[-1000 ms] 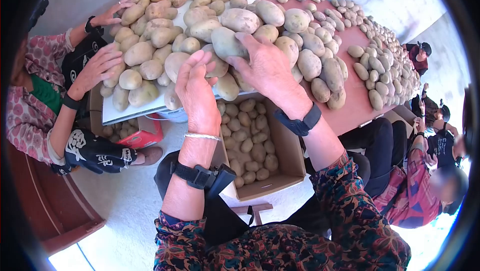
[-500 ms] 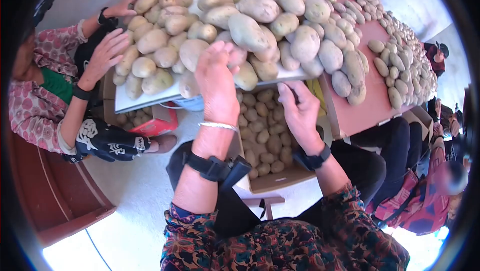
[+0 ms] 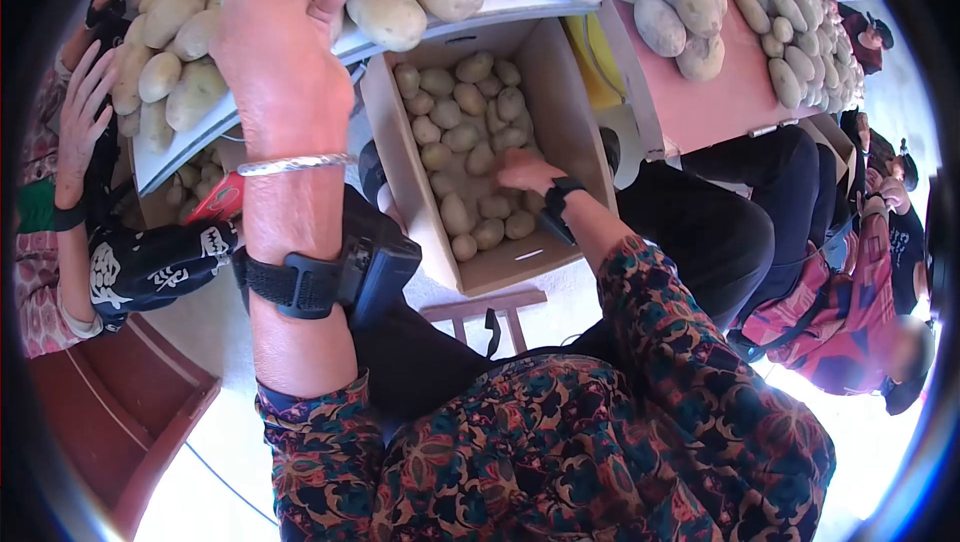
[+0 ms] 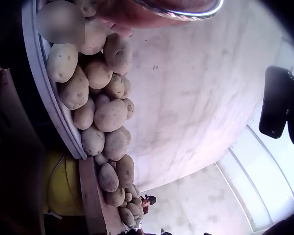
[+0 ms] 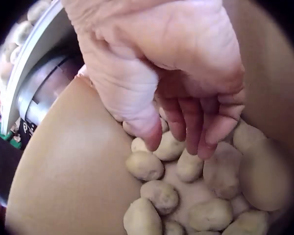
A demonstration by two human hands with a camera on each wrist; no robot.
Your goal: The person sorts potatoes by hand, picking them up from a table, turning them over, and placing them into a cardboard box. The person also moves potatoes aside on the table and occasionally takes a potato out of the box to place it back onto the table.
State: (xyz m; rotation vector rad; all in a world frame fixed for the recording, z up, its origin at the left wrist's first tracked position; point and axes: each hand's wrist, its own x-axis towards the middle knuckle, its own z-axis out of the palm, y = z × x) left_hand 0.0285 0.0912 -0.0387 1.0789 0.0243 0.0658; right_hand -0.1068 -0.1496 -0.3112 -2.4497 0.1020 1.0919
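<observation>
In the head view my right hand (image 3: 527, 171) is down inside a cardboard box (image 3: 399, 132) of potatoes (image 3: 460, 137). The right wrist view shows that hand (image 5: 161, 68) with thumb and fingers pointing down and apart, just over the small potatoes (image 5: 145, 165); no potato shows in its grip. My left hand (image 3: 285, 52) is raised at the table edge with its fingers loosely extended, beside the large potatoes (image 3: 388, 15). Only part of the left hand (image 4: 152, 12) shows in the left wrist view, next to the heaped potatoes (image 4: 110, 115), so its contact is unclear.
A person's hand (image 3: 82, 127) is at the left among potatoes. The red board (image 3: 700, 107) at the right bears more potatoes. A yellow item (image 3: 596, 62) stands beside the box. Other people sit at the far right, and a red-brown wooden piece (image 3: 130, 412) lies lower left.
My right hand has left the large potato it held on the pile and moved down into the box. The head view has tilted down, and my left hand appears higher and larger.
</observation>
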